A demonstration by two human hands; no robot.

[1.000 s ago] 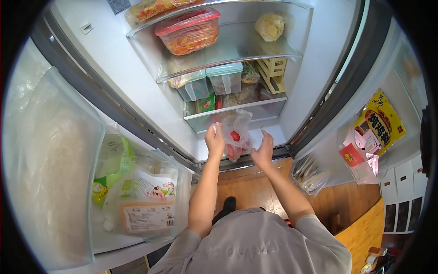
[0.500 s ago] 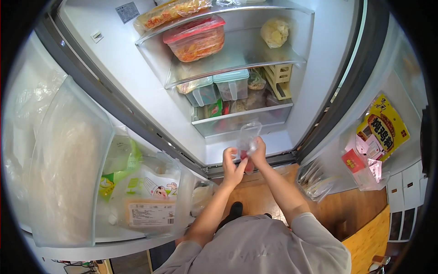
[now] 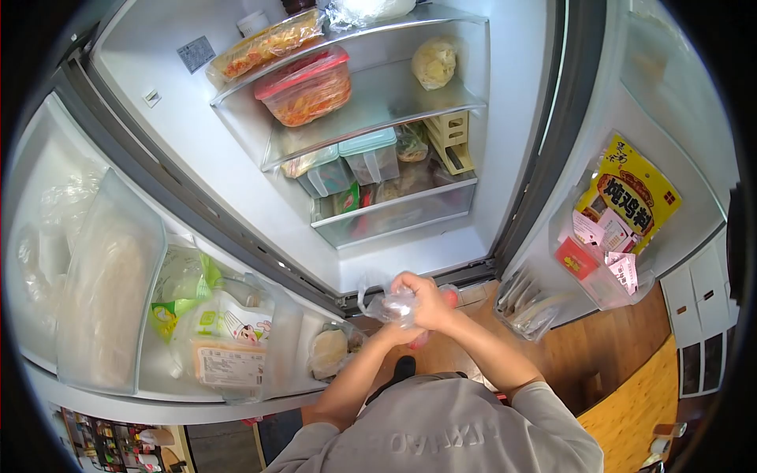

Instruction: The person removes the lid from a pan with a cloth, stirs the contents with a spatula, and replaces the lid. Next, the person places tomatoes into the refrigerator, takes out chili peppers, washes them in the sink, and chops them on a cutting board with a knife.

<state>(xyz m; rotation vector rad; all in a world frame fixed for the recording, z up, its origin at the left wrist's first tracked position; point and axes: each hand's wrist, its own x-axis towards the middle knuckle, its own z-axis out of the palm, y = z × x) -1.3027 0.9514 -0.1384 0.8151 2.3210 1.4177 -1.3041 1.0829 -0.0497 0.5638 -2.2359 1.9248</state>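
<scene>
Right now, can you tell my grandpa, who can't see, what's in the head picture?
A person's right hand grips a plastic bag holding red items, with the left hand partly hidden beside it. Beyond is an open fridge with a red-lidded tub on a shelf and a yellow packet in the right door.

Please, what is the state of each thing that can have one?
Refrigerator doors: both open
Plastic bag: bunched, red contents visible
Right hand: closed on bag
Left hand: partly hidden, grip unclear
Red-lidded container: lid on
Right teal-lidded box: lid on
Yellow packet: tilted
</scene>
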